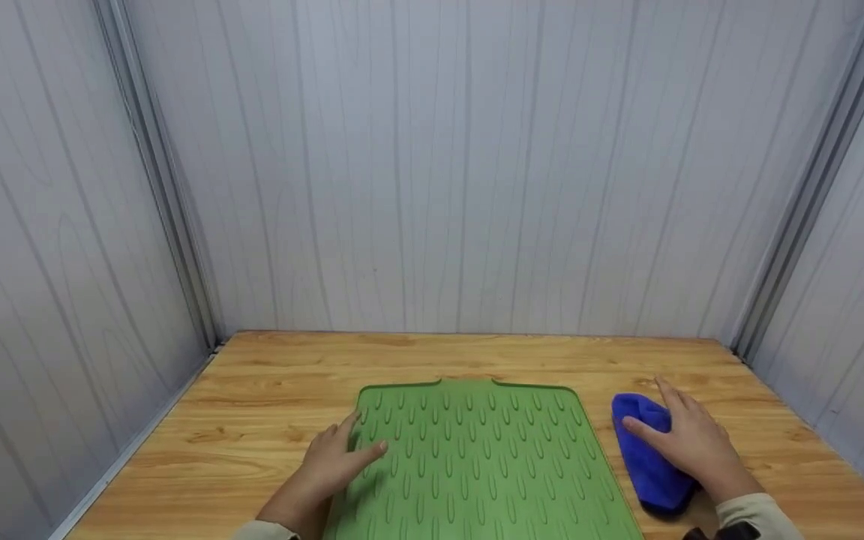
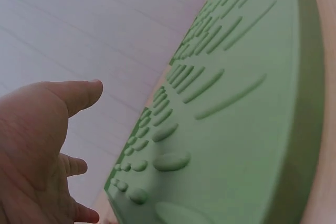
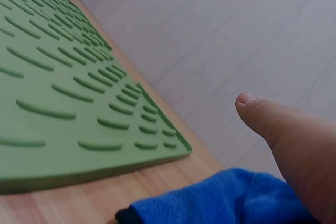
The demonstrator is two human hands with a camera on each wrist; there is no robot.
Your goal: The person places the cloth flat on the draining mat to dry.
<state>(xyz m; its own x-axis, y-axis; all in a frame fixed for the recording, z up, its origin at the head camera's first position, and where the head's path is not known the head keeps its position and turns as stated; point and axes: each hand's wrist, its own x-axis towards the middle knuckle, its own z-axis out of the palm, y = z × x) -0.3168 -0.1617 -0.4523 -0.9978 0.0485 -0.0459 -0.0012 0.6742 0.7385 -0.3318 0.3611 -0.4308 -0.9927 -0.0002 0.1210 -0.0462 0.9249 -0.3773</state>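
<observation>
A green mat (image 1: pixel 469 450) with rows of raised oblong ridges lies flat in front of me, its far edge notched in the middle. Over its left edge hovers my left hand (image 1: pixel 334 461), fingers spread and thumb out, holding nothing; the left wrist view shows the ridges (image 2: pixel 205 85) beside the fingers. To the right of the mat is a folded blue cloth (image 1: pixel 646 457) with a dark end. My right hand (image 1: pixel 694 442) is above the cloth's right side, fingers extended and thumb overlapping it in the head view. In the right wrist view the blue cloth (image 3: pixel 220 203) sits below the thumb (image 3: pixel 262 116).
The wood-grain table (image 1: pixel 199 442) carries the mat and the cloth. Pale panelled walls (image 1: pixel 432 165) rise behind it and on both sides, with grey metal posts (image 1: pixel 162 180) at the corners.
</observation>
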